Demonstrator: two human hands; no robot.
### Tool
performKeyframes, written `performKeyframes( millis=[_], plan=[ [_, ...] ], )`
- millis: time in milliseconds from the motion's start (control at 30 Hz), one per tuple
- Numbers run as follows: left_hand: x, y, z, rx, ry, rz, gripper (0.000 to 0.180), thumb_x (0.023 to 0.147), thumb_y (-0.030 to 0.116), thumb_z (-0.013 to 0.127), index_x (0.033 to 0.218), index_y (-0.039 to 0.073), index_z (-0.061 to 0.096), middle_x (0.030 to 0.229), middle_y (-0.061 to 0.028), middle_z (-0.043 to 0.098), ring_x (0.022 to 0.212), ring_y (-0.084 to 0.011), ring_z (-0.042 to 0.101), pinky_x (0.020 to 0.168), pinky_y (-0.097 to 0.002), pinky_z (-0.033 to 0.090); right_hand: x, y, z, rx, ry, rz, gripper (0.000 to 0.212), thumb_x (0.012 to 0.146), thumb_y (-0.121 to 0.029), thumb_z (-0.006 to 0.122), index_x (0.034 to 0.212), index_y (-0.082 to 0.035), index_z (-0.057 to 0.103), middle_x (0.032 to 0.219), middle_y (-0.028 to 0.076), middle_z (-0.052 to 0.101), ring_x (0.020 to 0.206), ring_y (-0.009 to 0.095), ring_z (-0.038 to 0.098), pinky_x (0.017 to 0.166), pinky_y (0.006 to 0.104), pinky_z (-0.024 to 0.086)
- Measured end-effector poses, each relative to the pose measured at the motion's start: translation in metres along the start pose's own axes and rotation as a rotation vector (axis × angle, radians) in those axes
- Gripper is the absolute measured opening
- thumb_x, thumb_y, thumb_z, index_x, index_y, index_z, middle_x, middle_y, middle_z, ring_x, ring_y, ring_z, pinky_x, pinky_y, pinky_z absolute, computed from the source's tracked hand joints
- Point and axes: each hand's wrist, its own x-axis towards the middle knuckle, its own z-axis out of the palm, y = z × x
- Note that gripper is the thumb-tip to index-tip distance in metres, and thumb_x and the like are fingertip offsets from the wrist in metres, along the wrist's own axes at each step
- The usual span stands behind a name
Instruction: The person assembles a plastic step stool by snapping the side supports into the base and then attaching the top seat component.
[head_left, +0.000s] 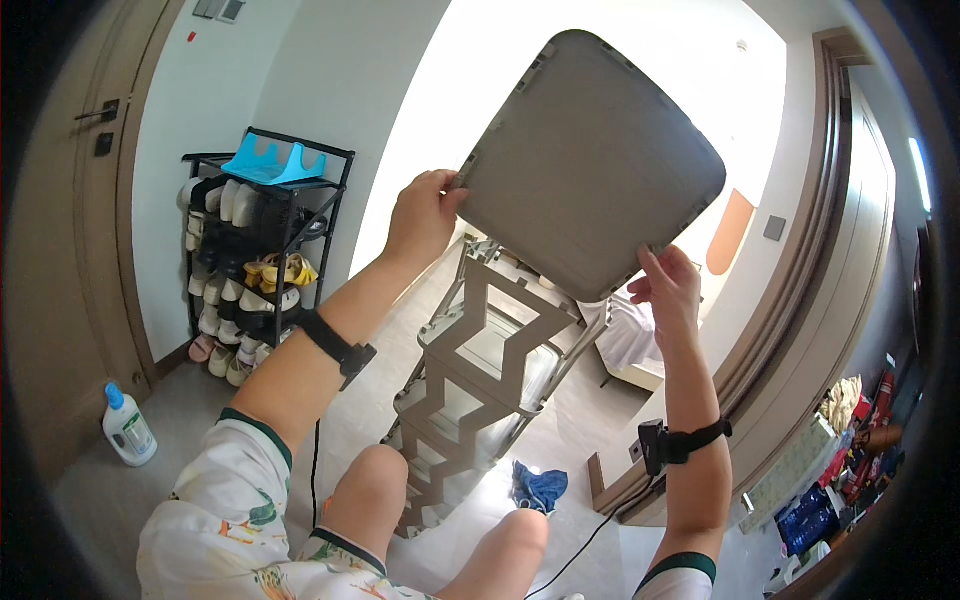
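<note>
A square grey plastic panel [595, 165] with rounded corners and small clips along its edges is held up in front of me. My left hand [422, 215] pinches its left corner. My right hand [668, 285] grips the lower right corner between thumb and fingers. Below the panel stands a tall grey shelf frame [480, 370] with zigzag sides and several pale tiers. The panel is tilted and hides part of the frame's top; whether the two touch I cannot tell.
On the left, a black shoe rack [265, 230] carries a blue plastic stand [272, 162] and many shoes. A white bottle [128, 425] with a blue cap stands near the door. Blue cloth [540, 487] lies on the floor. Clutter [840, 470] fills the right side past the doorway.
</note>
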Motion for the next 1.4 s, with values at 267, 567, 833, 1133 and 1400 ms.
performKeyframes(
  millis=[267, 567, 833, 1133, 1400],
  plan=[
    [-0.003, -0.007, 0.006, -0.119, -0.042, -0.211, 0.018, 0.089, 0.010, 0.061, 0.099, -0.004, 0.066, 0.085, -0.0177, 0.068, 0.075, -0.0284, 0.066, 0.071, -0.0358, 0.051, -0.002, -0.002, 0.003, -0.011, 0.004, -0.005, 0.019, 0.093, -0.016, 0.063, 0.091, 0.002, 0.059, 0.075, 0.006, 0.060, 0.053, 0.009, 0.060, 0.044, 0.0206, 0.049],
    [-0.008, -0.014, 0.012, -0.083, -0.080, -0.200, 0.018, 0.093, 0.009, 0.057, 0.105, -0.003, 0.064, 0.073, -0.0080, 0.065, 0.061, -0.0129, 0.061, 0.059, -0.0270, 0.050, -0.004, 0.004, 0.005, 0.012, 0.005, 0.004, 0.020, 0.092, -0.017, 0.065, 0.094, 0.002, 0.058, 0.077, 0.007, 0.060, 0.054, 0.010, 0.061, 0.045, 0.0218, 0.050],
    [-0.005, -0.014, 0.019, 0.081, -0.131, -0.103, 0.022, 0.096, 0.016, 0.054, 0.105, -0.002, 0.063, 0.083, -0.0105, 0.067, 0.072, -0.0168, 0.064, 0.068, -0.0310, 0.051, 0.008, 0.002, -0.005, -0.077, 0.104, -0.029, 0.026, 0.092, -0.020, 0.064, 0.103, 0.003, 0.059, 0.077, 0.007, 0.061, 0.049, 0.010, 0.056, 0.042, 0.0227, 0.045],
    [-0.004, -0.013, 0.011, -0.235, -0.188, -0.226, 0.029, 0.096, 0.015, 0.054, 0.120, 0.000, 0.059, 0.098, -0.0116, 0.068, 0.089, -0.0156, 0.067, 0.080, -0.0284, 0.054, 0.012, -0.007, 0.002, -0.124, 0.183, -0.224, 0.033, 0.089, -0.027, 0.069, 0.106, 0.000, 0.061, 0.073, 0.005, 0.061, 0.050, 0.008, 0.057, 0.043, 0.0216, 0.044],
    [-0.007, -0.010, 0.011, -0.280, -0.252, -0.213, 0.036, 0.096, 0.017, 0.055, 0.129, 0.001, 0.054, 0.107, -0.0131, 0.066, 0.095, -0.0165, 0.066, 0.082, -0.0287, 0.055, 0.018, 0.004, -0.003, -0.122, 0.160, -0.209, 0.034, 0.089, -0.028, 0.069, 0.107, 0.000, 0.061, 0.073, 0.005, 0.061, 0.050, 0.008, 0.057, 0.042, 0.0215, 0.044]
  ],
)
